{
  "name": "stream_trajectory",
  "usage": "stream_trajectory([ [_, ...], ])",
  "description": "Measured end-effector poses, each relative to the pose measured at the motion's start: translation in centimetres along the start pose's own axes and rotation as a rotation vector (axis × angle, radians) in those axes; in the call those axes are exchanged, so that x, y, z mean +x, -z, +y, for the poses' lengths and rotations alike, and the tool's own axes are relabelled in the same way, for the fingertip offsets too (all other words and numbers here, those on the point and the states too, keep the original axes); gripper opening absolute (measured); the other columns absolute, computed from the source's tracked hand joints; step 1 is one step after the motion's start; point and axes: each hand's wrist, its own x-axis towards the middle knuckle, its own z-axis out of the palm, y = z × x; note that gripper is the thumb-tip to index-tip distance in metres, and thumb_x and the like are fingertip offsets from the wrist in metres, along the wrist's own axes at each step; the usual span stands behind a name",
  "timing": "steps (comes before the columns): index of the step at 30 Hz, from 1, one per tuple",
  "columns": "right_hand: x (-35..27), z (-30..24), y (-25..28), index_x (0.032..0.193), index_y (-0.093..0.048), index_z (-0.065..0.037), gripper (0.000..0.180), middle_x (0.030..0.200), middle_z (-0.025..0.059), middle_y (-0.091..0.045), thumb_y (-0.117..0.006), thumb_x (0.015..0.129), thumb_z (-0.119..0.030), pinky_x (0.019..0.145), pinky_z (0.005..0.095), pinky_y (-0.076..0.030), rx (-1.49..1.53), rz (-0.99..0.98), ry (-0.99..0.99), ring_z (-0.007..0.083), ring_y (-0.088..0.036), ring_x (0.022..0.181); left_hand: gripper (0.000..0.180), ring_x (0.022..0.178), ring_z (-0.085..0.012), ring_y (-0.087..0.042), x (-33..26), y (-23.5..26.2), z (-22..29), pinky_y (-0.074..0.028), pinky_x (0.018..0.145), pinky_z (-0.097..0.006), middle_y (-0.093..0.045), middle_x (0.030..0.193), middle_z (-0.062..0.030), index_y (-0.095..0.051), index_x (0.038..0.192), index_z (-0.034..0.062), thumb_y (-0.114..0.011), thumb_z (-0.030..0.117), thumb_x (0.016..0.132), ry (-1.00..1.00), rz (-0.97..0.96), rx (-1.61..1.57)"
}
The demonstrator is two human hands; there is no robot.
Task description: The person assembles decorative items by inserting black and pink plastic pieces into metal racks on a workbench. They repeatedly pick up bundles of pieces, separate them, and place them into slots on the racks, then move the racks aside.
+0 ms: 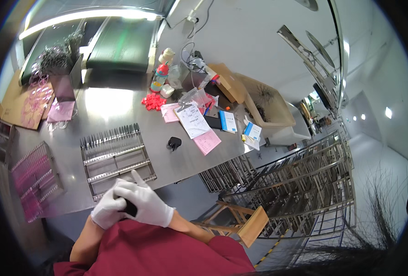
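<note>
Both my hands wear white gloves and meet close to my chest, just in front of the table's near edge. My right hand lies over my left hand, and a small dark object shows between them; what it is I cannot tell. My red sleeves fill the lower middle. Just beyond my hands a metal rack with rows of thin upright pieces lies on the steel table.
A rack of pink pieces lies at the table's left. Papers, red bits, bottles and a small black object sit farther back. A cardboard box, a wooden stool and tall metal rack carts stand to the right.
</note>
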Motion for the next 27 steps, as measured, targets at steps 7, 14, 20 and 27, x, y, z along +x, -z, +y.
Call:
stream_trajectory([
  [7, 1.3, -1.6, -1.6, 0.157, -0.042, -0.004, 0.089, 0.145, 0.0114, -0.053, -0.084, 0.078, -0.007, 0.108, 0.0396, -0.050, 1.023, -0.198, -0.588, 0.0222, -0.056, 0.133, 0.046, 0.121, -0.0316, -0.069, -3.4, 1.7, 0.4, -0.056, 0.105, -0.043, -0.073, 0.120, -0.0139, -0.073, 0.115, 0.0031, -0.089, 0.008, 0.072, -0.796, 0.257, 1.163],
  [14, 3.0, -2.7, -5.6, 0.137, -0.060, -0.003, 0.073, 0.126, 0.0141, -0.071, -0.094, 0.073, -0.012, 0.100, 0.0437, -0.059, 0.112, -0.068, -0.078, 0.0324, -0.072, 0.107, 0.115, 0.135, -0.0280, -0.059, -8.5, 4.7, -0.9, -0.051, 0.111, -0.040, -0.055, 0.150, -0.0185, -0.029, 0.167, 0.0023, -0.097, 0.009, 0.075, -0.369, -0.036, 0.112],
  [20, 7.4, -2.7, -5.8, 0.125, -0.064, -0.005, 0.065, 0.119, 0.0107, -0.069, -0.092, 0.067, -0.013, 0.100, 0.0546, -0.050, 0.163, -0.455, 0.120, 0.0377, -0.064, 0.113, 0.084, 0.111, -0.0183, -0.070, -8.2, 5.9, -2.2, -0.061, 0.083, -0.032, -0.070, 0.126, -0.0101, -0.051, 0.151, -0.0029, -0.083, -0.010, 0.074, -0.309, 0.330, 0.027],
  [27, 6.4, 3.8, -5.8, 0.121, -0.069, 0.003, 0.039, 0.135, 0.0173, -0.068, -0.068, 0.082, 0.005, 0.099, 0.0403, -0.059, 0.687, -0.158, -0.400, 0.0277, -0.074, 0.109, 0.068, 0.112, -0.0291, -0.072, -8.2, 6.6, -2.1, -0.065, 0.095, -0.047, -0.066, 0.132, -0.0161, -0.048, 0.154, 0.0003, -0.079, 0.004, 0.094, -0.177, 0.544, -0.304],
])
